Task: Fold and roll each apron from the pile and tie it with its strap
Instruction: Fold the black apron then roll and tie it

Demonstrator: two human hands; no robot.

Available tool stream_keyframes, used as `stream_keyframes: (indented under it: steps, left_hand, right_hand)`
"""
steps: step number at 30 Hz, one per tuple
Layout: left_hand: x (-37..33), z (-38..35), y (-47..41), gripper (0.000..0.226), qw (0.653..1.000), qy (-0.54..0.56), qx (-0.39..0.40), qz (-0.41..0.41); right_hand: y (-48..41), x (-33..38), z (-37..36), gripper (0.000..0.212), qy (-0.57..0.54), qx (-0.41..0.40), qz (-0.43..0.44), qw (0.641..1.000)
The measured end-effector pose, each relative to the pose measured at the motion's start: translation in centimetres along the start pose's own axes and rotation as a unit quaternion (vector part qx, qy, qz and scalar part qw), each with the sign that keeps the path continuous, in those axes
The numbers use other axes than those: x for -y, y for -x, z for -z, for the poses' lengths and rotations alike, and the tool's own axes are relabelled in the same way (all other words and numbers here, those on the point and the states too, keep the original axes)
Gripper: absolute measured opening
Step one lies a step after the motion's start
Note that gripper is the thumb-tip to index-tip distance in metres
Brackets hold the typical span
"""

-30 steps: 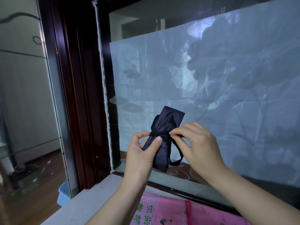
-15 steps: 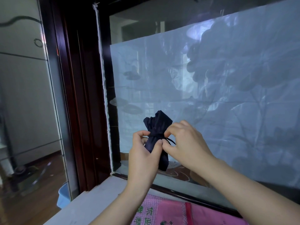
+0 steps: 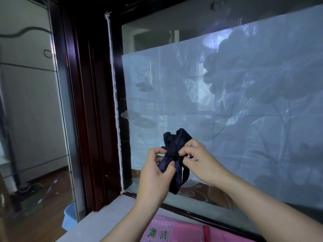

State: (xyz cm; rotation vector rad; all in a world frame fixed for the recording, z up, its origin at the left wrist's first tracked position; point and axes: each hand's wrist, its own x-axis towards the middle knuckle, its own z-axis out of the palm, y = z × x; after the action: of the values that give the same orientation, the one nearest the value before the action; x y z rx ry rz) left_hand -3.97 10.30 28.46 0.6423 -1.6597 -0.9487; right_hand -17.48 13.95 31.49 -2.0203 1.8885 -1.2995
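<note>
Head view shows the only writing at the bottom edge: green printed characters on a pink checked cloth, cut off by the frame and too partial to read. That cloth lies on a pale surface running along the foot of a window. The one container in sight is a light blue tub on the floor at lower left, seen through a glass panel; only its rim and side show, so what it holds cannot be told. Above the surface, both hands are raised close together in front of the glass. The left hand grips the lower half of a dark navy apron rolled into a bundle, thumb pressed across the fabric. The right hand pinches the strap at the bundle's cinched middle, fingertips curled tight against the knot, with a loop of strap hanging below. The apron's upper end fans out loosely above the tie, and the bundle is held in the air, touching neither the surface nor the glass. Behind it, a frosted film with leaf shapes covers the pane, and a dark wooden frame stands to the left.
</note>
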Motion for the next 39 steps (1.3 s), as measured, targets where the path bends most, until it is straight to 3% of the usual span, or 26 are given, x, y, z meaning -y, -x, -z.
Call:
stream_keyframes:
  steps: [5,11,16,19,21,25,28,32,35,39]
  left_hand:
    - [0.4,-0.4,-0.2,0.024,0.999,0.035,0.011,0.011]
    - [0.5,-0.6,-0.5,0.022,0.998,0.056,-0.013,-0.012]
    - [0.5,-0.4,-0.5,0.026,0.982,-0.095,-0.035,-0.161]
    - [0.7,0.0,-0.6,0.005,0.959,-0.178,-0.033,-0.217]
    - [0.9,0.1,-0.6,0.023,0.948,-0.225,-0.04,-0.221]
    - [-0.1,-0.8,-0.7,0.005,0.976,-0.187,-0.001,-0.109]
    - [-1.0,-0.9,-1.2,0.006,0.999,-0.035,0.03,0.001]
    - [-1.2,-0.8,-1.7,0.011,0.987,0.139,0.046,0.062]
    - [-1.1,-0.5,-1.8,0.014,0.994,0.1,0.034,0.039]
    - [-1.3,-0.3,-1.8,0.013,0.998,-0.055,0.031,-0.012]
  right_hand:
    - [-0.2,0.5,1.0,0.026,-0.134,0.047,-0.084,0.986]
    - [0.8,0.7,2.5,0.015,-0.078,0.129,-0.05,0.987]
    - [0.9,0.4,2.4,0.014,-0.097,0.062,-0.052,0.992]
    - [0.8,0.3,2.2,0.016,-0.106,0.034,-0.057,0.992]
    - [0.8,0.2,2.0,0.019,-0.116,0.014,-0.061,0.991]
    - [1.0,0.2,1.2,0.018,-0.135,-0.044,-0.059,0.988]
    - [1.0,0.2,0.6,0.011,-0.106,-0.082,-0.032,0.99]
    - [0.9,0.6,1.0,0.01,-0.086,-0.108,0.012,0.99]
    - [0.9,0.6,1.4,0.006,-0.069,-0.107,0.036,0.991]
    - [0.8,0.3,1.7,0.006,-0.041,-0.122,0.057,0.99]
